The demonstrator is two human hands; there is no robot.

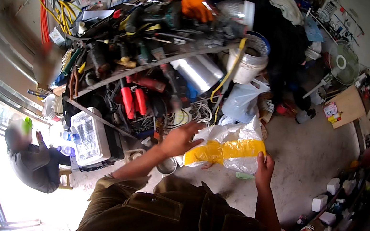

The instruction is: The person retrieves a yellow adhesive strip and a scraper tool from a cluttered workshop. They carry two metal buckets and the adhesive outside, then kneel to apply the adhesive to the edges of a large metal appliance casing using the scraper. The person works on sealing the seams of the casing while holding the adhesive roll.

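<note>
Yellow-banded white plastic package (227, 150) is gripped by left hand (182, 137) and right hand (264, 169) fingers.

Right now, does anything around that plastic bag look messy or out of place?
Yes. The shelf above the left hand is heaped with tools, and white cords spill below it. The clear bag with a yellow band, held by both hands, looks crumpled but intact.
</note>
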